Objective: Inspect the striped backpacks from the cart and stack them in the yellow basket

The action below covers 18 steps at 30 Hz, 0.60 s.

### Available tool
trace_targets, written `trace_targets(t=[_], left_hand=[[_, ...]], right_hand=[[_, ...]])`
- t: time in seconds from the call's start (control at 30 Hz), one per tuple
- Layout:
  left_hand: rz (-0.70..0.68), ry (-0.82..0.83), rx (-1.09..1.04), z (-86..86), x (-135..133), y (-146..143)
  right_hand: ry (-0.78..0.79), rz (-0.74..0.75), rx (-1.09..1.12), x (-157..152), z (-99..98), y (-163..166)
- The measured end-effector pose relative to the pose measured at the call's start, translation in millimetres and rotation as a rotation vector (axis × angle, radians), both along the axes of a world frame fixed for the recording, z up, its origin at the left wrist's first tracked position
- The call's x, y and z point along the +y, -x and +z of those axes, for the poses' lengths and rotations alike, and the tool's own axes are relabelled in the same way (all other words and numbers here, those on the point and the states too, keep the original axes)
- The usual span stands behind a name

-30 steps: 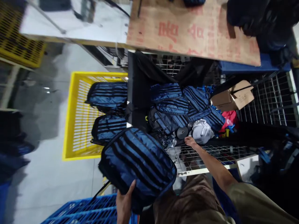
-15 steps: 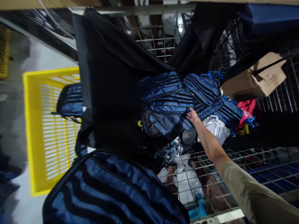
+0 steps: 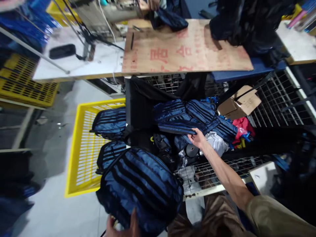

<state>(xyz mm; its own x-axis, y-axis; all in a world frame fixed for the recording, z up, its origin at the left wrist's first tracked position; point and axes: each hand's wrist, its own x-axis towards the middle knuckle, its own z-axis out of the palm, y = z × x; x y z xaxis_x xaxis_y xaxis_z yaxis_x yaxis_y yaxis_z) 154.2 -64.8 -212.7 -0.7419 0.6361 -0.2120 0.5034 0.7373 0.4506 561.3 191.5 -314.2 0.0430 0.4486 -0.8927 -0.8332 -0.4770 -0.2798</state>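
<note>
A large blue backpack with wavy black stripes (image 3: pixel 142 187) fills the lower middle. My left hand (image 3: pixel 123 228), partly cut off by the bottom edge, grips its near end. Further off, my right hand (image 3: pixel 197 138) pinches the edge of a blue striped bag panel (image 3: pixel 172 126), which is lifted and tilted above the pile. More blue striped panels (image 3: pixel 203 110) lie behind it in the black-lined wire bin. Close below my right hand are a dark tape roll (image 3: pixel 191 150) and a crumpled white plastic bag (image 3: pixel 217 143).
A yellow basket (image 3: pixel 72 154) at the left holds blue striped bags (image 3: pixel 111 118). Beyond the bin stands a worktable with a cardboard sheet (image 3: pixel 187 49), where another person's hand (image 3: pixel 153 4) shows. An open carton (image 3: pixel 240 102) and red cloth (image 3: pixel 243 126) lie at the right.
The view has tilted up and drawn back, bringing the worktable into sight. My right hand has taken hold of the panel and raised its near edge. My left hand has come into view.
</note>
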Motion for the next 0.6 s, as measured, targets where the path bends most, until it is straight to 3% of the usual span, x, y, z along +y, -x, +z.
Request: trace_targets(t=[0.07,0.17,0.23,0.3,0.4,0.6], left_hand=[[-0.009,-0.09,-0.18,29.3,21,-49],[-0.132,-0.162,-0.623,68.9,50,-139],[-0.155,-0.141,-0.93,90.1,66,-195],[-0.088,-0.128,-1.213,105.9,75,-239],[-0.049,-0.082,-1.458,120.6,76,-280],[-0.11,-0.083,-1.495,144.4,51,-311]], right_hand=[[0.002,-0.017,0.029,-27,52.4,-1],[0.041,-0.008,0.085,-72,120.2,1],[0.079,0.019,0.126,-106,156.6,4],[0.104,0.057,0.165,-140,186.7,6],[0.1,0.107,0.21,-183,222.1,1],[0.066,0.172,0.228,-222,263.4,-29]])
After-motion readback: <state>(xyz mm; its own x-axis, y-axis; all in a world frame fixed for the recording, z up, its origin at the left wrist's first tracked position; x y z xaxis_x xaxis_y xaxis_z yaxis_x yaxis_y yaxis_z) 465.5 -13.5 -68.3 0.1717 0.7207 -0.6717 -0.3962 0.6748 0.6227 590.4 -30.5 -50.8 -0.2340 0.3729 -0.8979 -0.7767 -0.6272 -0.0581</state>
